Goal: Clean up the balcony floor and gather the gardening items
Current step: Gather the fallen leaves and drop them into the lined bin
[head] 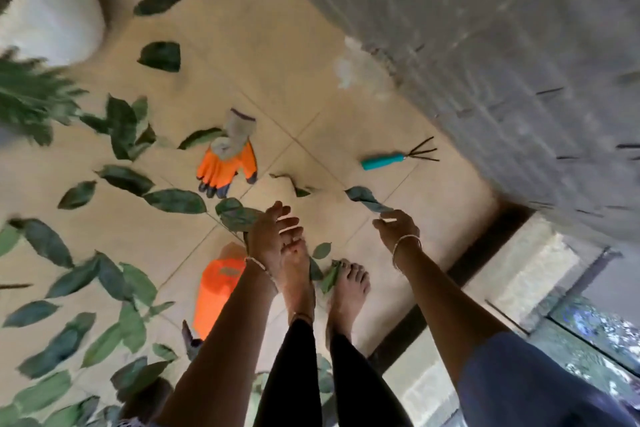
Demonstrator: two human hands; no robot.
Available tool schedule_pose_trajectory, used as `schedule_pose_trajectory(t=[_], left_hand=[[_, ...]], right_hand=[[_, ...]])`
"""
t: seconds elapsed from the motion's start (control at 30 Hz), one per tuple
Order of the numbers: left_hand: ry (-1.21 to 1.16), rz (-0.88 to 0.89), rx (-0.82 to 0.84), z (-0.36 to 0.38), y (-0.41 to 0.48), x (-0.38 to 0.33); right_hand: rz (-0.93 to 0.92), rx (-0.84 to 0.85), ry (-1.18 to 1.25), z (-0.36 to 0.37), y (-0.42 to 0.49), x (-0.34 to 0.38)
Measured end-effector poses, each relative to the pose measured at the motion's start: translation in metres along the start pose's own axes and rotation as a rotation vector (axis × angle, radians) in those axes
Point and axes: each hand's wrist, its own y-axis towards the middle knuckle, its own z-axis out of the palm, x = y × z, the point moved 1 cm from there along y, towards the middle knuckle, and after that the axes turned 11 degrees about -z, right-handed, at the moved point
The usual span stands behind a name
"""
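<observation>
Reaching over leaf-strewn floor (311, 87) | left hand (272, 236): spread wide, empty, orange glove (227, 163) beyond it | right hand (398, 229): leaf (365, 199) at its tip, pinch cannot be told

Soft, even daylight is cast over the floor (277, 45), with faint shadows. Motion blur is seen throughout, strongest on the left leaves (45, 243); edges are bent.

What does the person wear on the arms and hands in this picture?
The left hand and the right hand are bare, without gloves. Each wrist carries a thin silver bangle: the left bangle and the right bangle. A dark blue short sleeve covers the right upper arm; no left sleeve shows.
</observation>
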Motion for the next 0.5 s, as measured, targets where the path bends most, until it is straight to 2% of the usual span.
schedule_pose_trajectory(t=[0.2,0.37,0.43,0.5], left_hand=[[0.175,-0.055,-0.045,0.009,0.122,0.002],[0.22,0.027,-0.087,0.024,0.178,0.005],[0.228,0.036,-0.065,0.025,0.187,0.006],[0.274,0.055,-0.032,0.025,0.191,0.006]], right_hand=[[-0.158,-0.046,-0.151,0.059,0.093,-0.041],[-0.343,-0.209,-0.389,0.091,0.137,-0.064],[-0.336,-0.23,-0.336,0.097,0.142,-0.064],[-0.3,-0.255,-0.185,0.102,0.133,-0.052]])
